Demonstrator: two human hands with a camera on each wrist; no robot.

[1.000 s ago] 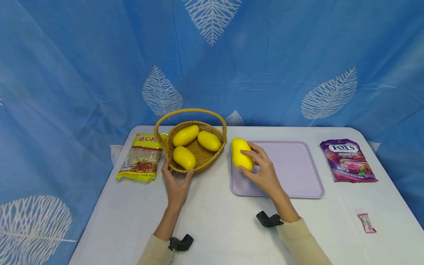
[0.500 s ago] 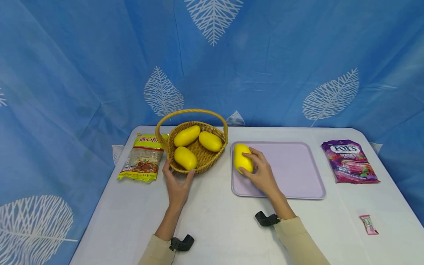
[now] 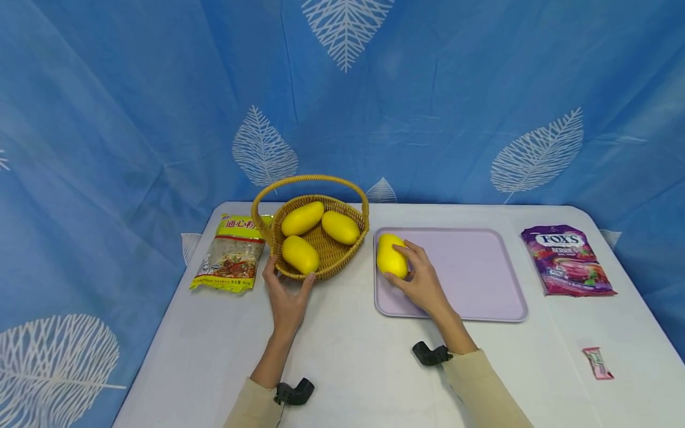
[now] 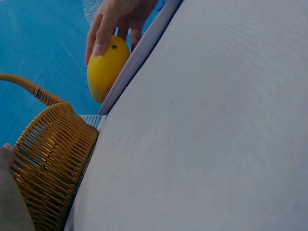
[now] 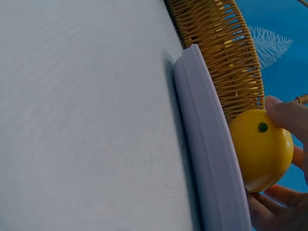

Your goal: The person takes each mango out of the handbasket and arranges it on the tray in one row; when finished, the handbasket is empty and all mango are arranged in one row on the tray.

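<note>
My right hand [image 3: 425,285] holds a yellow mango [image 3: 392,255] by its sides, thumb near and fingers behind. This mango is down at the left end of a lilac tray [image 3: 460,273]; a green stem spot marks its end in the right wrist view. My left hand [image 3: 286,300] grips the near left side of a wicker basket [image 3: 334,267], thumb and fingers spread along its wall. Inside the basket lie three more mangoes: a back-left mango [image 3: 302,219], a right mango [image 3: 341,227] and a front mango [image 3: 301,254]. In the left wrist view, only part of the left hand shows.
A yellow-topped pasta packet [image 3: 230,255] lies left of the basket, partly under its edge. Right of the tray is a purple candy bag [image 3: 567,260], with a small pink wrapped candy [image 3: 597,363] nearer the front. The basket's tall handle [image 3: 310,177] arches over it.
My right hand has lowered the mango slightly, bringing it nearer to me onto the tray's left end. The left hand and basket stay in place.
</note>
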